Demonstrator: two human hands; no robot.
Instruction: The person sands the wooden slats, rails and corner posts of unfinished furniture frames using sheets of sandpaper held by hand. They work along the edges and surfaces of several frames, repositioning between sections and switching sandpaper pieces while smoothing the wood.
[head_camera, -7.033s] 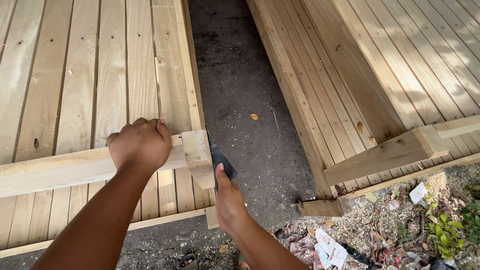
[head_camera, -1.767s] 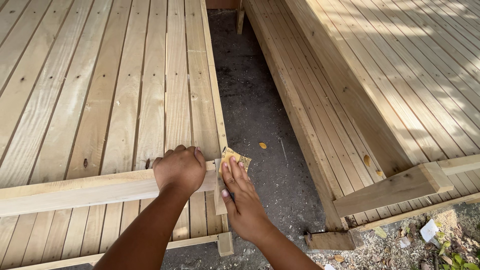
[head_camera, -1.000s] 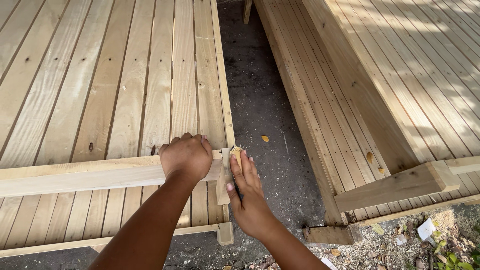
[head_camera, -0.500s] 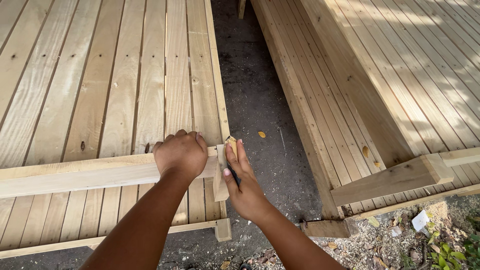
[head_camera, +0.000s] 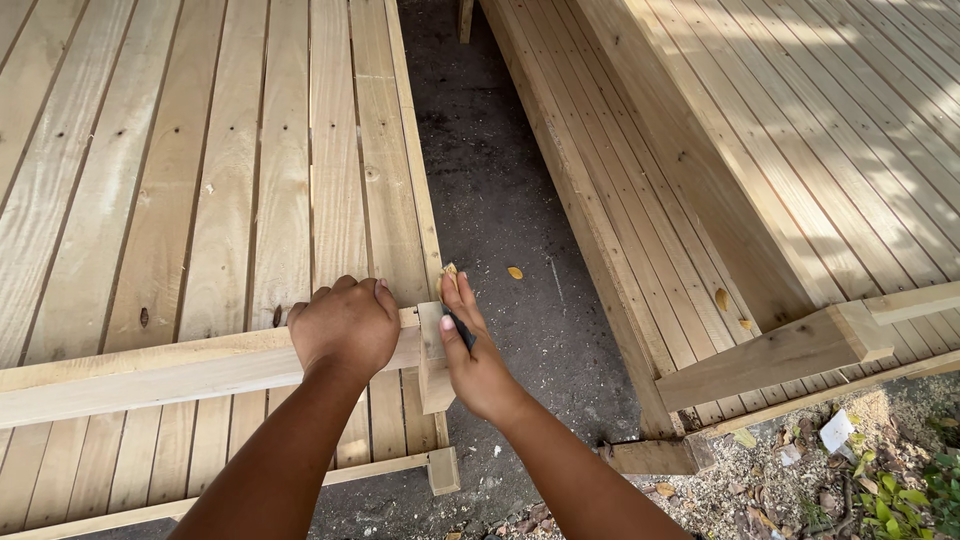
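Gripping the wooden rail (head_camera: 180, 372) near its end, the left hand (head_camera: 345, 328) is curling its fingers over the top, while the right hand (head_camera: 478, 350) is pressing a small dark sanding pad (head_camera: 459, 329) flat against the end block (head_camera: 434, 355), fingers extended around it. The pad could be slipping off the block's corner if pressure is tilting, scraping fingertips on raw wood. Open ground (head_camera: 510, 250) is lying at three o'clock; the slatted panel (head_camera: 200, 200) is filling nine to twelve o'clock.

The right hand (head_camera: 478, 350) (dark tool in it) has risen to the beam end (head_camera: 434, 345).
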